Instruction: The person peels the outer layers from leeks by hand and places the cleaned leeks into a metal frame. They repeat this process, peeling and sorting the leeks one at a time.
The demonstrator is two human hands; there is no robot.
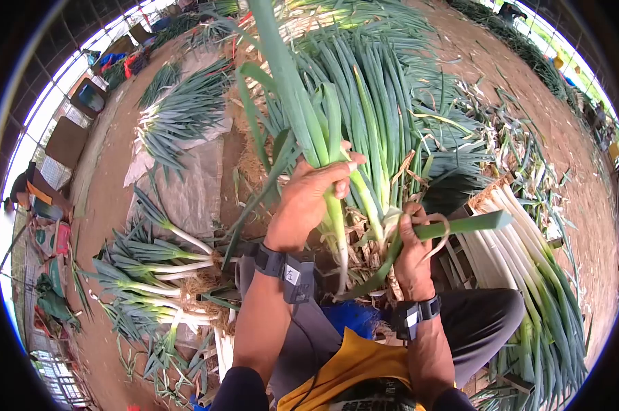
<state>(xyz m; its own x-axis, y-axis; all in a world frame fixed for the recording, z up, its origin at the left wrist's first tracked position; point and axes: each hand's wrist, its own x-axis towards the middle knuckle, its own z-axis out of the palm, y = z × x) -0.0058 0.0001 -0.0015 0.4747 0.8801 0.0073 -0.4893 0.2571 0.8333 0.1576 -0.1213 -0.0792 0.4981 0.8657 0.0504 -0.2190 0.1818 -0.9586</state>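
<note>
My left hand (308, 200) is closed around a large green onion (297, 103) in front of me. Its broad green leaves rise toward the top of the view, and its pale lower end hangs below the fist. To the right and lower, my right hand (412, 255) pinches a loose green leaf (468, 225), along with thin, pale peeled strips. Whether that leaf still joins the onion is hidden by the fingers. Just beyond both hands lies a thick heap of green onions (364, 89) with dry, brownish outer skins near the bases.
Peeled white-stalked onions (504, 240) are stacked at my right knee. Onions with roots (179, 281) lie at my left, and another bundle (186, 106) rests on a pale sheet (179, 188). Leaf scraps (515, 137) litter the dirt floor (446, 41). Chairs (66, 142) stand along the left side.
</note>
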